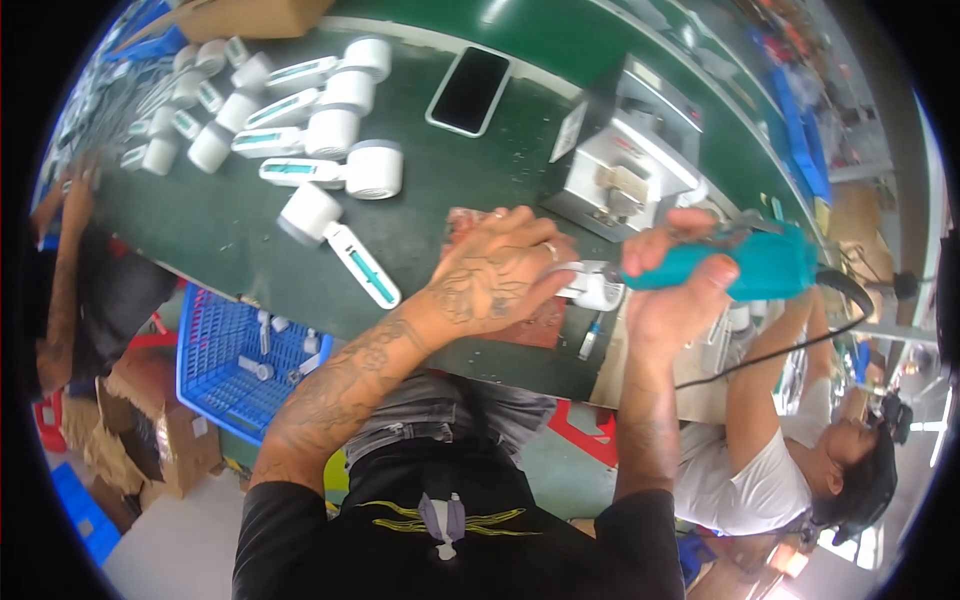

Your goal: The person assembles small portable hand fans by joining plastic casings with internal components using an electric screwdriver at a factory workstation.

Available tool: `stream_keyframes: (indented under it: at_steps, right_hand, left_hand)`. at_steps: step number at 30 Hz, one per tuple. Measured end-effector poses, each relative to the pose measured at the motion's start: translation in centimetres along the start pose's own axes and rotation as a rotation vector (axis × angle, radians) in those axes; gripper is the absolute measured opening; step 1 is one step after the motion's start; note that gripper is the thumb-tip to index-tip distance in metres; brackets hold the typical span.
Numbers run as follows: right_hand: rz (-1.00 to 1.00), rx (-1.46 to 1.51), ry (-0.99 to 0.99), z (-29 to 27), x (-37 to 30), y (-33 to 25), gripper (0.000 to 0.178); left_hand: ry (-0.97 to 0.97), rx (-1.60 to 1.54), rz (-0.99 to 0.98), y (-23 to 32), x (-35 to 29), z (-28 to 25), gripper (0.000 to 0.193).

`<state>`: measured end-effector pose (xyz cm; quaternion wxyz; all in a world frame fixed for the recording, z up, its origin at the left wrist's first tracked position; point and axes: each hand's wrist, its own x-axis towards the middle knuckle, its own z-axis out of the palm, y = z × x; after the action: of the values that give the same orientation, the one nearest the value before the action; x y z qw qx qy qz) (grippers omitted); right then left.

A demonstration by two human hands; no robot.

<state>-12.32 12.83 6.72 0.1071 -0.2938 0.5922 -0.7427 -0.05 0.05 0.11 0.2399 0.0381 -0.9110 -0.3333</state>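
My left hand lies over a red mat on the bench, its fingers closed around a white plastic part with a rounded end. In my right hand is a teal electric screwdriver, lying sideways with its nose pointed left at that part. Whether the bit touches the part is hidden. A cable runs from the tool's back end. Beside the mat lies a small slim piece with a blue section. Left of my left hand rests a white handheld device with a round head and a teal strip.
Several similar devices lie in rows at the far left. A phone and a grey metal machine stand toward the back. Below the bench edge sits a blue basket with white parts. Co-workers are at left and right.
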Motion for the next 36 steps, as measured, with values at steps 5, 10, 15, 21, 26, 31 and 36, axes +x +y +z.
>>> stream_keyframes:
  at_steps: [5,10,15,21,26,31,36]
  right_hand:
    - [-0.032,0.087,-0.035,-1.0,0.2,0.2,0.08]
    - [-0.04,0.112,-0.06,-0.9,0.3,1.1,0.071]
    - [-0.014,0.037,-0.027,-0.5,0.4,2.1,0.072]
    - [0.002,0.051,-0.021,-0.2,0.7,2.0,0.064]
    - [0.014,0.031,-0.03,0.0,1.0,1.4,0.063]
    - [-0.194,0.006,0.063,0.1,4.7,0.9,0.064]
    - [-0.333,-0.03,-0.01,-0.4,6.0,3.2,0.056]
  left_hand:
    - [-0.038,-0.009,-0.022,0.6,0.5,0.2,0.024]
    - [-0.058,-0.007,-0.037,0.7,0.6,0.1,0.025]
    - [-0.017,0.028,-0.005,0.4,0.7,0.6,0.023]
    - [-0.067,0.03,-0.029,0.7,0.8,0.4,0.021]
    - [-0.074,0.061,-0.029,0.4,0.4,0.3,0.021]
    - [-0.056,0.02,-0.01,0.5,0.6,0.0,0.022]
    - [-0.067,-0.052,-0.035,0.6,0.7,0.2,0.023]
